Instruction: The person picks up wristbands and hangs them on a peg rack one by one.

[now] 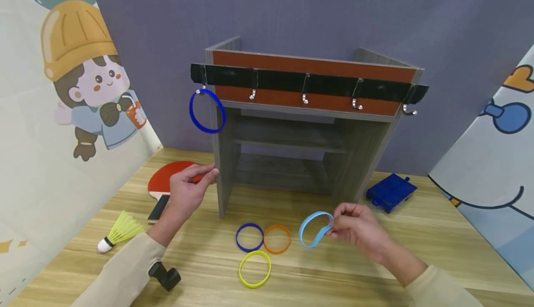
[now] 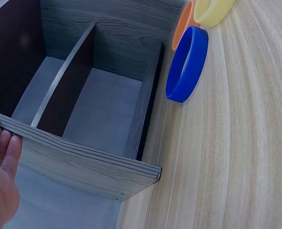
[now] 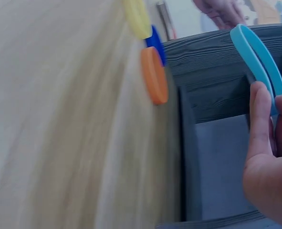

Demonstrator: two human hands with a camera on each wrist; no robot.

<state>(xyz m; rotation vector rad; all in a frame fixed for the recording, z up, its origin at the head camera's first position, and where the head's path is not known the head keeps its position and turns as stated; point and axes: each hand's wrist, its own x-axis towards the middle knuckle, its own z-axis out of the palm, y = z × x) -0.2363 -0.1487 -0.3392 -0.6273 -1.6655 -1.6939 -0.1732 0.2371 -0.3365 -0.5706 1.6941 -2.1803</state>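
Observation:
A light blue wristband (image 1: 309, 233) is pinched between the thumb and fingers of my right hand (image 1: 360, 228), held just above the table in front of the grey wooden shelf unit (image 1: 363, 154). My left hand (image 1: 189, 191) grips the front edge of the unit's left side panel (image 2: 98, 162), with fingers on its outer face. From the leftmost hook of the dark hook rail (image 1: 279, 80) hangs a blue wristband (image 1: 221, 117). Blue (image 1: 237, 239), orange (image 1: 289, 239) and yellow (image 1: 241, 277) wristbands lie flat together on the table between my hands.
On the left are a red table-tennis paddle (image 1: 160, 179), a dark phone-like object (image 1: 158, 208) and a yellow shuttlecock (image 1: 123, 228). A dark blue plastic case (image 1: 390, 192) lies right of the shelf unit. Behind stands a grey-purple wall (image 1: 292, 10).

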